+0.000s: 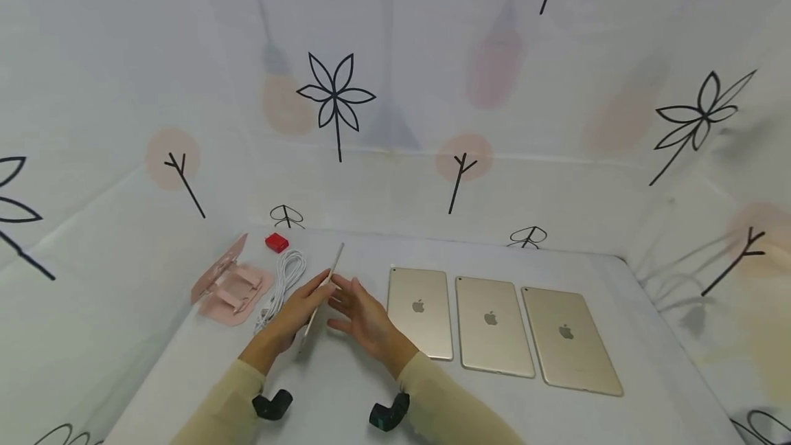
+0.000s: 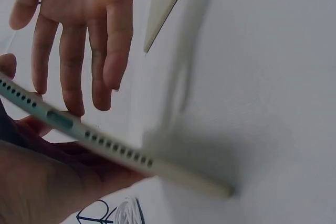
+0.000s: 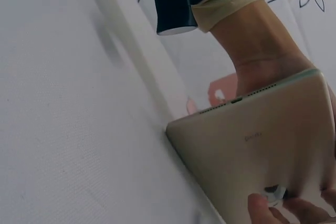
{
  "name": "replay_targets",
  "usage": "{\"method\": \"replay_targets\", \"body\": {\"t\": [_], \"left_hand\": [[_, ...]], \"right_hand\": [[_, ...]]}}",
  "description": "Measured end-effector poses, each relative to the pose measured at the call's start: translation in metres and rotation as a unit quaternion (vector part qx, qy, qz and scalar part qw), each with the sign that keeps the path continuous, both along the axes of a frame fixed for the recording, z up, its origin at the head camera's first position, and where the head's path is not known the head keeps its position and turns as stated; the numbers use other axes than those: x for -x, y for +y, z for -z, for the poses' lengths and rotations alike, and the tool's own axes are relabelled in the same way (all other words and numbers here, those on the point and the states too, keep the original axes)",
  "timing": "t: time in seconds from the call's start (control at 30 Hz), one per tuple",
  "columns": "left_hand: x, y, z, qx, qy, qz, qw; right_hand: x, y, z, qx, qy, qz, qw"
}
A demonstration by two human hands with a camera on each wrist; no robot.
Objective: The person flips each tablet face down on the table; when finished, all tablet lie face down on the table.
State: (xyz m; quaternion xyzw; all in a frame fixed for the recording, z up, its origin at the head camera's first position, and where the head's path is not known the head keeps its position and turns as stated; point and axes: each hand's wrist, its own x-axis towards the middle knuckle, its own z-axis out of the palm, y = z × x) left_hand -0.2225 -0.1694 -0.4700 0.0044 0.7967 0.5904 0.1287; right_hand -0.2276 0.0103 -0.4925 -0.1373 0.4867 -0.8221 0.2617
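My left hand [image 1: 295, 313] grips a gold tablet [image 3: 220, 145], which stands on its side above the table and shows edge-on in the head view. Speaker holes and a charging port line the tablet's edge [image 2: 113, 146] in the left wrist view. My right hand [image 1: 366, 321] is at the tablet's back with its fingers [image 2: 71, 66] straight and spread. In the right wrist view its fingertips [image 3: 258, 208] are close to the logo; whether they touch the back I cannot tell. The tablet's screen faces away from the right wrist camera.
Three gold tablets lie in a row face down at the right: a near one [image 1: 420, 328], a middle one [image 1: 494, 345] and a far-right one [image 1: 575, 356]. To the left are a pink folding stand [image 1: 231, 287], a coiled white cable [image 1: 287, 273] and a red charger [image 1: 277, 242].
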Motion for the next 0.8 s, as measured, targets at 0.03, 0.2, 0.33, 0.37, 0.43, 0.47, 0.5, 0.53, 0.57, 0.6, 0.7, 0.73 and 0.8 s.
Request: {"method": "replay_targets", "body": {"t": [0.03,0.2,0.33,0.37,0.43,0.47,0.5,0.53,0.57,0.6,0.7,0.73,0.8], "left_hand": [[0.0,-0.002,-0.002,-0.007,0.002,-0.005,1.0],[0.004,-0.01,-0.006,-0.025,0.032,-0.03,0.9987],[0.007,-0.016,-0.001,-0.043,0.048,-0.057,0.9963],[0.007,-0.016,0.001,-0.051,0.05,-0.068,0.9951],[0.009,-0.018,0.004,-0.078,0.055,-0.091,0.9913],[0.01,-0.019,0.005,-0.096,0.058,-0.103,0.9884],[0.011,-0.02,0.007,-0.114,0.059,-0.113,0.9852],[0.012,-0.021,0.008,-0.13,0.059,-0.119,0.9826],[0.013,-0.022,0.009,-0.14,0.058,-0.129,0.9799],[0.015,-0.023,0.01,-0.154,0.057,-0.135,0.9771],[0.017,-0.025,0.015,-0.181,0.046,-0.155,0.97],[0.018,-0.026,0.017,-0.19,0.042,-0.16,0.9677],[0.02,-0.027,0.023,-0.191,0.034,-0.169,0.9662]], "right_hand": [[-0.001,0.0,-0.001,-0.006,0.005,0.001,1.0],[-0.002,0.001,-0.004,-0.041,0.049,-0.001,0.9979],[-0.001,0.005,0.0,-0.094,0.084,0.015,0.9919],[0.0,0.007,0.002,-0.116,0.086,0.028,0.9891],[0.003,0.011,0.005,-0.155,0.089,0.061,0.982],[0.005,0.013,0.007,-0.171,0.086,0.078,0.9785],[0.007,0.015,0.01,-0.183,0.08,0.093,0.9753],[0.009,0.018,0.013,-0.189,0.07,0.106,0.9737],[0.012,0.02,0.015,-0.193,0.058,0.116,0.9726],[0.014,0.023,0.018,-0.19,0.05,0.123,0.9727],[0.018,0.029,0.023,-0.189,0.036,0.129,0.9729],[0.019,0.031,0.023,-0.191,0.034,0.13,0.9725],[0.02,0.034,0.025,-0.2,0.039,0.128,0.9707]]}}
